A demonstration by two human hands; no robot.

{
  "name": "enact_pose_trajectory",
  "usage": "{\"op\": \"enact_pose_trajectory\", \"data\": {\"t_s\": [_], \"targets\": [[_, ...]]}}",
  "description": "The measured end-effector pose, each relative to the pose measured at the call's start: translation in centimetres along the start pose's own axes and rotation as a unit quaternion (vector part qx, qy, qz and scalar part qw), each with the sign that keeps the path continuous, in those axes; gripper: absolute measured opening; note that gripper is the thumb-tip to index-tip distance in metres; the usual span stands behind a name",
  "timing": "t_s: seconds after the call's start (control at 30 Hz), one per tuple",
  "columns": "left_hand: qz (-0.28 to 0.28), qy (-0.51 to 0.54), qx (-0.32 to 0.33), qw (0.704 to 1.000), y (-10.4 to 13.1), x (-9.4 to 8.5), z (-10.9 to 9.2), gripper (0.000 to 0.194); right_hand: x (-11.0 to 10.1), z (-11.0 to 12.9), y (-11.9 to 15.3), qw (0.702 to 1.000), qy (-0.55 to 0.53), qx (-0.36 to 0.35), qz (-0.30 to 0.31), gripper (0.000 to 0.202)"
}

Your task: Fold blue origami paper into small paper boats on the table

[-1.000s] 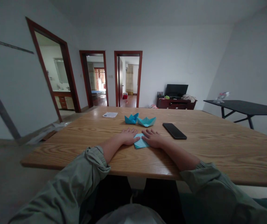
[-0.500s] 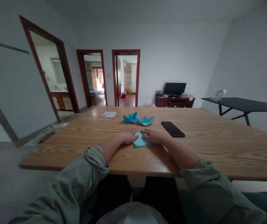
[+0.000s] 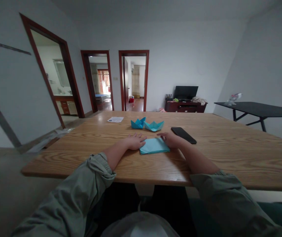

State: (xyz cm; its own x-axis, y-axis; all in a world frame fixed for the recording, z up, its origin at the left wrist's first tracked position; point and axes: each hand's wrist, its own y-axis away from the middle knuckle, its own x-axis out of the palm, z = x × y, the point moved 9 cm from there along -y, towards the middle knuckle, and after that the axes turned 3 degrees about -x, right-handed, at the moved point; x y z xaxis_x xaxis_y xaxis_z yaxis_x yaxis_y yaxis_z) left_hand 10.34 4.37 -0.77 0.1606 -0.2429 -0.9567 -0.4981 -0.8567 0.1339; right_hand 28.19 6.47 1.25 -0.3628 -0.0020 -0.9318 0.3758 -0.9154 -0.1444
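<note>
A light blue sheet of folded paper (image 3: pixel 154 146) lies flat on the wooden table in front of me. My left hand (image 3: pixel 135 142) rests at its left edge, fingers spread over the tabletop and the thumb on the paper. At the right edge, my right hand (image 3: pixel 171 139) touches the paper's upper right corner with its fingers stretched out. Just beyond my hands stand two folded paper boats, a darker blue one (image 3: pixel 138 123) on the left and a lighter blue one (image 3: pixel 154 126) beside it.
A black phone (image 3: pixel 183 135) lies right of my right hand. Farther back on the left is a printed white card (image 3: pixel 115 119). The wooden table (image 3: pixel 82 158) ends close to my body. A black folding table (image 3: pixel 259 109) stands at the right, and a TV cabinet (image 3: pixel 185 106) by the far wall.
My right hand has slid right across the folded paper to its right edge, uncovering more of it. The left hand has stayed nearly in place. The view has shifted slightly.
</note>
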Motion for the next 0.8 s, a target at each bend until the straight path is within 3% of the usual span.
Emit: {"op": "enact_pose_trajectory", "data": {"t_s": [0.13,0.37,0.53,0.63,0.7,0.8], "targets": [[0.002,-0.015,0.009,1.0,-0.1,0.2,0.0,0.061,-0.1,-0.1,0.4,0.999,0.019,0.014,0.023,0.045],[-0.011,-0.042,0.011,0.999,0.3,-0.3,-0.2,0.061,0.4,0.9,0.3,0.993,-0.109,-0.001,0.035,0.05],[-0.05,-0.037,0.149,0.987,2.8,-1.2,-5.1,0.082,-1.1,0.9,0.8,0.962,-0.256,0.082,-0.057,0.034],[-0.054,-0.045,0.207,0.976,4.0,-0.8,-7.9,0.089,-1.1,0.9,1.4,0.926,-0.348,0.127,-0.066,0.03],[-0.061,-0.043,0.215,0.974,4.2,-0.7,-8.7,0.084,-1.0,1.1,1.6,0.906,-0.395,0.134,-0.068,0.029],[-0.088,-0.021,0.196,0.976,4.0,-1.3,-8.4,0.067,-1.0,1.2,1.4,0.88,-0.45,0.128,-0.085,0.028]]}}
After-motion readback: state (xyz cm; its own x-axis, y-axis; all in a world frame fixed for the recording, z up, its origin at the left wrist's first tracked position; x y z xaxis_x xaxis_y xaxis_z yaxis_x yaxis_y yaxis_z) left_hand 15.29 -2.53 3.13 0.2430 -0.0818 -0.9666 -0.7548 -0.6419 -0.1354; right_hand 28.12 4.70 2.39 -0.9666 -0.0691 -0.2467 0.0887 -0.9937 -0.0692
